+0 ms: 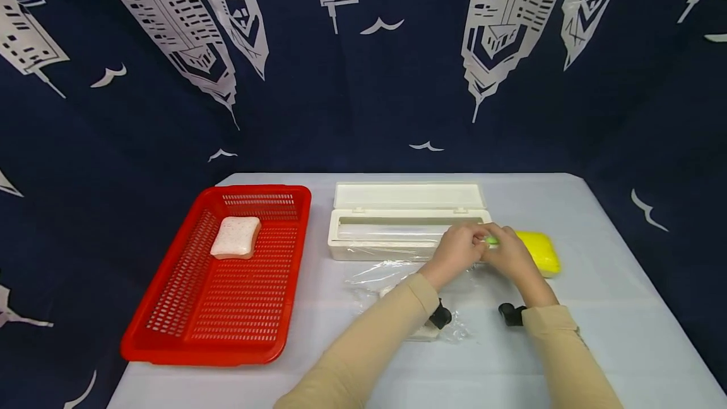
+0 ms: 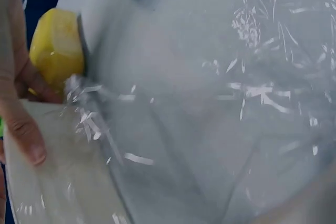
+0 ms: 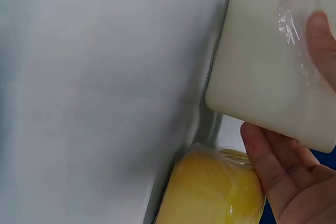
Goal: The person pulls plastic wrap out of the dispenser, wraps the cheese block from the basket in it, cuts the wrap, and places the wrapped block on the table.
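A white cling film dispenser [image 1: 369,250] stands with its lid [image 1: 407,195] raised, a film roll [image 1: 392,232] inside. Clear film [image 1: 372,276] drapes from its front over a pale, bread-like piece [image 1: 423,334], mostly hidden under the left arm. My left hand [image 1: 457,250] is at the dispenser's right end, its fingers bent at a small green slider [image 1: 491,240], partly covered. My right hand [image 1: 509,256] grips that same end, thumb [image 3: 321,38] on the front face and fingers round the side. Just right sits a yellow, film-wrapped block [image 1: 542,253].
A red plastic basket [image 1: 289,308] stands on the left of the white-covered table [image 1: 613,327], with a bread slice [image 1: 235,237] in it. A dark blue printed cloth [image 1: 352,100] hangs behind the table. Black wrist cameras [image 1: 513,314] sit beneath the sleeves.
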`<state>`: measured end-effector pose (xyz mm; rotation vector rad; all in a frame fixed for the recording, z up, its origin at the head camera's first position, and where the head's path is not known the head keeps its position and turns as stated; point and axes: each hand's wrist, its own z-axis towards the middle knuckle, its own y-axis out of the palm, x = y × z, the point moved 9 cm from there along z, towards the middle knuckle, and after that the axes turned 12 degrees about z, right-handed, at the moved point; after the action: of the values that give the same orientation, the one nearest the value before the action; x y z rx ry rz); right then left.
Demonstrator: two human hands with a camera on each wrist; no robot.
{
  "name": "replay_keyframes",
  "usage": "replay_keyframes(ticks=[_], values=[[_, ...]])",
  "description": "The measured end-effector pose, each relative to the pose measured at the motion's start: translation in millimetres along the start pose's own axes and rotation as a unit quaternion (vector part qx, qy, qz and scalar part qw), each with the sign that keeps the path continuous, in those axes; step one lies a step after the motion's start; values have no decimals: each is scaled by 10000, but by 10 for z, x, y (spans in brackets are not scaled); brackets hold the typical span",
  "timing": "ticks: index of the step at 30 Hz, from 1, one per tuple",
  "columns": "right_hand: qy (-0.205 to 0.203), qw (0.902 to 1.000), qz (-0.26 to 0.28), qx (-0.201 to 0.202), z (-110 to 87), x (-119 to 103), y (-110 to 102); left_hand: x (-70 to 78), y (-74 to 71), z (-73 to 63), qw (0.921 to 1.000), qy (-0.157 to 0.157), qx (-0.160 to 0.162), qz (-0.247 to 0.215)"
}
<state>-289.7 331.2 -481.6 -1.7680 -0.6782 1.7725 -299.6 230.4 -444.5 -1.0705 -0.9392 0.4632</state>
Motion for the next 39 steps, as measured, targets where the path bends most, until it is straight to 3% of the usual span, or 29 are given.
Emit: replay_keyframes(ticks=[7,13,18,24,29,33,39], values=[[64,9998,-163,78,19,9,-2,87,45,20,9959,11,640,644],[-36,9997,-194,111,4,-3,-12,103,-3,11,9862,62,1056,1277],[-46,9999,-130,89,-9,-3,-4,97,-4,24,9792,269,942,1777],[52,9999,-103,16,-13,4,8,57,-15,19,9793,308,605,1905],[290,9995,10,-152,11,-9,47,-194,-166,-72,9843,385,469,1658],[507,9982,68,-310,3,20,58,-525,-340,-237,9890,358,270,1410],[535,9975,97,-458,-5,34,94,-1160,-698,-593,9948,-236,245,960]])
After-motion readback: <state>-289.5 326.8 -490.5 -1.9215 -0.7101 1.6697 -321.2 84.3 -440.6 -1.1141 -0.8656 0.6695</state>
